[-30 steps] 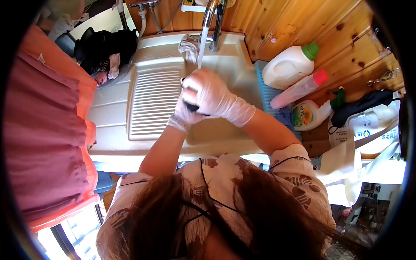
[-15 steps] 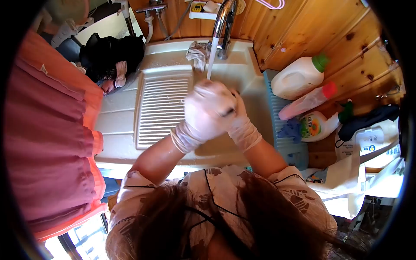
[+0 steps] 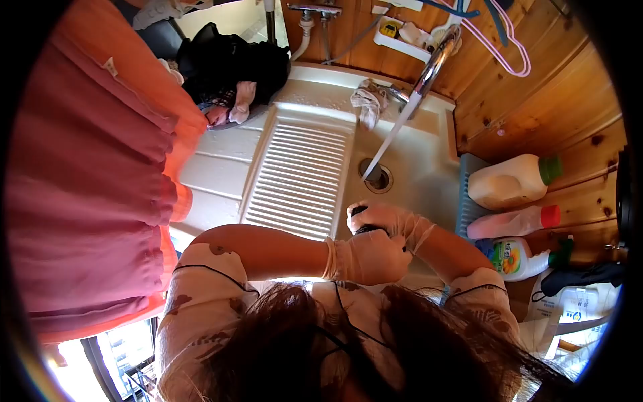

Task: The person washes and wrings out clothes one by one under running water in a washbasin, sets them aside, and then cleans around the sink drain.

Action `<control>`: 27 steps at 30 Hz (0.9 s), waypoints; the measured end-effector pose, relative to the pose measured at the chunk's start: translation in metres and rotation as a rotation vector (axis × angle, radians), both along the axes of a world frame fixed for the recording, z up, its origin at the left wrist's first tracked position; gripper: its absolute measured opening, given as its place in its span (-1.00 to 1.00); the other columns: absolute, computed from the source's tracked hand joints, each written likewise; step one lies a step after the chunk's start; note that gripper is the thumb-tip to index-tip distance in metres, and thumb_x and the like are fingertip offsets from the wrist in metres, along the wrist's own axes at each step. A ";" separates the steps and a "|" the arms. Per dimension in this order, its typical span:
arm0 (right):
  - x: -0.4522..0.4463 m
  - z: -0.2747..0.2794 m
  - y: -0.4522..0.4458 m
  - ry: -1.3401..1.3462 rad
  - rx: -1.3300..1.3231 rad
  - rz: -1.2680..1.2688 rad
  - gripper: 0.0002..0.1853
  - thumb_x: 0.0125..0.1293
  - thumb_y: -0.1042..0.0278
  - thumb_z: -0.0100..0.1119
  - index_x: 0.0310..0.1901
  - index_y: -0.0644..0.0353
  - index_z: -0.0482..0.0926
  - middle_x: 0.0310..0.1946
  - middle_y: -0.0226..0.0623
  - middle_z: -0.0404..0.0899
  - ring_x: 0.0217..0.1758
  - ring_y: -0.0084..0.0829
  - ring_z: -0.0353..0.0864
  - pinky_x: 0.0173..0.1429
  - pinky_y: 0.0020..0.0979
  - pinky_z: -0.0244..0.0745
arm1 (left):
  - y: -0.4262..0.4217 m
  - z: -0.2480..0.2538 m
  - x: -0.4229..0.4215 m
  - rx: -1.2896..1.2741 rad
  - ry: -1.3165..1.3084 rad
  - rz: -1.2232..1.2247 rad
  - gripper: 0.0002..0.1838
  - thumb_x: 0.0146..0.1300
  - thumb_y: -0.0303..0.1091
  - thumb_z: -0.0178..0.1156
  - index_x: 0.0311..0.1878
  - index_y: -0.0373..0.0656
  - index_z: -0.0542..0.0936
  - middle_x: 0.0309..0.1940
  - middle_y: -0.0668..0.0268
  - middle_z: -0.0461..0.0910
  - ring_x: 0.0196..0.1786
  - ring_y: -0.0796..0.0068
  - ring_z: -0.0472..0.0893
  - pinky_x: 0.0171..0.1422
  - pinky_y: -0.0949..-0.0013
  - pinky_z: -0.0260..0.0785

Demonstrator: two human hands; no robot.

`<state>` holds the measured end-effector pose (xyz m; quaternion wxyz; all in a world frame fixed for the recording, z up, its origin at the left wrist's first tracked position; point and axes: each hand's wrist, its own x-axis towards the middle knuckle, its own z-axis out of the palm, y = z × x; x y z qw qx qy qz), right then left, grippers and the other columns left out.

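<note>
Both my hands wear thin whitish gloves and are closed together over the near part of the sink. My left hand is a fist, nearest my body. Just beyond it, my right hand is wrapped round a small dark wet cloth. Bits of this black fabric show between the fingers of both hands; most of it is hidden, so its exact kind cannot be made out. Water runs from the chrome faucet in a slanting stream that lands by the drain, away from my hands.
Left of the basin lies a ribbed washboard. Dark clothes are heaped at the back left, near a red curtain. A greyish rag hangs by the faucet. On the right ledge stand a white jug, a pink bottle and a spray bottle.
My hands have come back from under the running water toward my body, still clasped on the dark cloth. The stream now falls freely to the drain. The view has shifted.
</note>
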<state>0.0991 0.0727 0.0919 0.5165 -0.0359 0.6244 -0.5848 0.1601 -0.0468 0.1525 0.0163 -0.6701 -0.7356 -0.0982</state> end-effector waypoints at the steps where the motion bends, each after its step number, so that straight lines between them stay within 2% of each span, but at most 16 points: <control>1: -0.003 0.002 -0.007 0.080 0.042 0.066 -0.85 0.01 0.30 0.15 -0.55 0.18 0.47 -0.59 -0.39 0.42 -0.50 -0.53 0.33 -0.37 -0.41 0.30 | -0.004 -0.004 0.001 0.002 -0.027 0.004 -0.93 -0.07 -0.32 0.21 -0.46 -0.03 0.60 -0.47 0.38 0.50 -0.33 0.35 0.53 -0.56 0.35 0.41; 4: -0.008 0.011 -0.033 0.215 0.215 0.282 -0.88 0.00 0.38 0.14 -0.56 0.21 0.46 -0.57 -0.36 0.38 -0.50 -0.48 0.31 -0.34 -0.38 0.32 | -0.016 -0.013 0.007 -0.038 -0.140 0.058 -0.91 -0.05 -0.33 0.21 -0.45 -0.08 0.60 -0.44 0.35 0.52 -0.28 0.33 0.54 -0.55 0.35 0.43; 7: -0.020 -0.008 -0.053 0.409 0.002 0.379 -0.93 0.01 0.46 0.11 -0.56 0.19 0.47 -0.51 -0.39 0.37 -0.45 -0.47 0.35 -0.31 -0.39 0.34 | -0.036 0.000 0.003 -0.106 -0.127 0.107 -0.90 -0.03 -0.34 0.22 -0.44 -0.14 0.59 -0.42 0.30 0.54 -0.26 0.32 0.55 -0.53 0.33 0.45; 10: -0.042 0.001 -0.078 0.327 -0.006 0.240 -0.98 0.00 0.50 0.17 -0.50 0.16 0.54 -0.50 -0.43 0.46 -0.45 -0.54 0.44 -0.32 -0.45 0.39 | -0.060 0.027 -0.012 -0.156 -0.007 0.145 -0.88 -0.04 -0.35 0.22 -0.45 -0.17 0.58 -0.43 0.25 0.53 -0.32 0.32 0.56 -0.54 0.31 0.44; 11: -0.047 0.011 -0.088 0.176 0.027 0.117 -0.97 -0.01 0.49 0.20 -0.48 0.17 0.56 -0.52 -0.44 0.50 -0.48 -0.56 0.45 -0.34 -0.46 0.39 | -0.067 0.032 -0.017 -0.170 0.037 0.156 -0.88 -0.05 -0.35 0.22 -0.45 -0.17 0.58 -0.44 0.23 0.53 -0.35 0.32 0.57 -0.55 0.30 0.43; 12: -0.048 0.025 -0.096 0.136 0.001 0.067 -0.91 -0.04 0.45 0.25 -0.44 0.19 0.57 -0.56 -0.43 0.54 -0.50 -0.58 0.45 -0.37 -0.46 0.38 | -0.076 0.029 -0.021 -0.028 0.078 0.147 -0.87 -0.06 -0.37 0.22 -0.47 -0.22 0.56 -0.52 0.22 0.52 -0.42 0.33 0.56 -0.60 0.29 0.39; 13: -0.053 0.022 -0.105 0.169 0.010 0.054 -0.91 -0.06 0.46 0.26 -0.45 0.19 0.57 -0.57 -0.43 0.51 -0.50 -0.58 0.45 -0.38 -0.47 0.37 | -0.081 0.030 -0.024 -0.023 0.088 0.177 -0.87 -0.06 -0.37 0.21 -0.48 -0.23 0.55 -0.54 0.22 0.52 -0.46 0.33 0.55 -0.63 0.30 0.37; 15: -0.060 0.026 -0.113 0.202 -0.163 0.093 -0.88 -0.09 0.44 0.31 -0.46 0.20 0.57 -0.61 -0.40 0.50 -0.49 -0.59 0.46 -0.36 -0.48 0.38 | -0.090 0.032 -0.029 -0.009 0.109 0.239 -0.87 -0.06 -0.37 0.21 -0.51 -0.25 0.53 -0.59 0.22 0.51 -0.54 0.35 0.52 -0.67 0.31 0.32; 16: -0.061 0.024 -0.114 0.499 -0.449 0.036 -0.84 -0.10 0.42 0.33 -0.44 0.20 0.58 -0.55 -0.37 0.52 -0.45 -0.57 0.48 -0.34 -0.46 0.40 | -0.097 0.036 -0.032 0.002 0.209 0.330 -0.89 -0.05 -0.41 0.17 -0.54 -0.26 0.50 -0.65 0.21 0.49 -0.68 0.39 0.44 -0.70 0.32 0.27; 17: -0.063 0.021 -0.114 0.794 -0.737 -0.022 -0.81 -0.11 0.40 0.35 -0.41 0.20 0.58 -0.50 -0.34 0.55 -0.41 -0.54 0.51 -0.32 -0.44 0.41 | -0.104 0.042 -0.044 0.013 0.523 0.459 -0.90 -0.05 -0.43 0.15 -0.55 -0.24 0.49 -0.66 0.22 0.47 -0.74 0.42 0.38 -0.73 0.32 0.23; 20: -0.094 0.035 -0.130 -0.015 -0.932 -0.528 -0.68 0.20 0.22 0.16 -0.08 0.21 0.47 -0.15 -0.23 0.52 -0.11 -0.34 0.54 0.02 -0.34 0.49 | -0.140 0.055 -0.100 0.561 0.375 0.796 -0.94 0.02 -0.43 0.14 -0.52 -0.13 0.51 -0.55 0.24 0.48 -0.53 0.33 0.47 -0.50 0.32 0.32; 21: -0.111 0.043 -0.136 -0.295 -0.968 -0.688 -0.63 0.31 0.17 0.10 0.04 0.22 0.44 -0.03 -0.20 0.51 -0.01 -0.28 0.55 0.13 -0.31 0.51 | -0.156 0.071 -0.125 0.806 0.192 0.820 -0.93 0.07 -0.38 0.20 -0.47 -0.12 0.56 -0.46 0.24 0.53 -0.35 0.23 0.52 -0.24 0.27 0.39; 22: -0.133 0.053 -0.143 0.198 -0.759 -0.649 -0.65 0.39 0.14 0.02 0.06 0.20 0.43 0.01 -0.23 0.51 0.00 -0.27 0.55 0.18 -0.27 0.50 | -0.165 0.086 -0.142 0.986 0.082 0.974 -0.86 0.10 -0.32 0.27 -0.40 -0.19 0.60 -0.41 0.21 0.57 -0.29 0.20 0.56 -0.11 0.23 0.39; 23: -0.132 0.102 -0.155 0.037 -0.669 -0.861 -0.60 0.39 0.10 0.05 0.11 0.18 0.40 0.07 -0.24 0.49 0.04 -0.32 0.52 0.17 -0.24 0.51 | -0.182 0.086 -0.174 1.120 0.052 1.013 -0.87 0.08 -0.33 0.28 -0.37 -0.17 0.61 -0.41 0.15 0.53 -0.25 0.14 0.53 -0.14 0.20 0.36; 25: -0.161 0.133 -0.171 0.261 -0.526 -0.885 -0.44 0.29 -0.02 0.18 0.23 0.08 0.36 0.08 -0.27 0.48 0.15 -0.37 0.42 0.15 -0.30 0.47 | -0.211 0.105 -0.206 1.191 0.156 1.071 -0.78 0.16 -0.25 0.27 -0.29 -0.23 0.62 -0.35 0.08 0.57 -0.19 0.08 0.54 -0.06 0.18 0.37; 27: -0.174 0.158 -0.187 0.597 -0.500 -0.796 -0.27 0.21 -0.12 0.23 0.31 0.12 0.28 0.13 -0.19 0.45 0.20 -0.30 0.39 0.21 -0.31 0.36 | -0.234 0.120 -0.232 1.256 0.242 1.130 -0.77 0.19 -0.26 0.25 -0.25 -0.25 0.63 -0.26 0.02 0.60 -0.14 0.05 0.56 0.01 0.22 0.38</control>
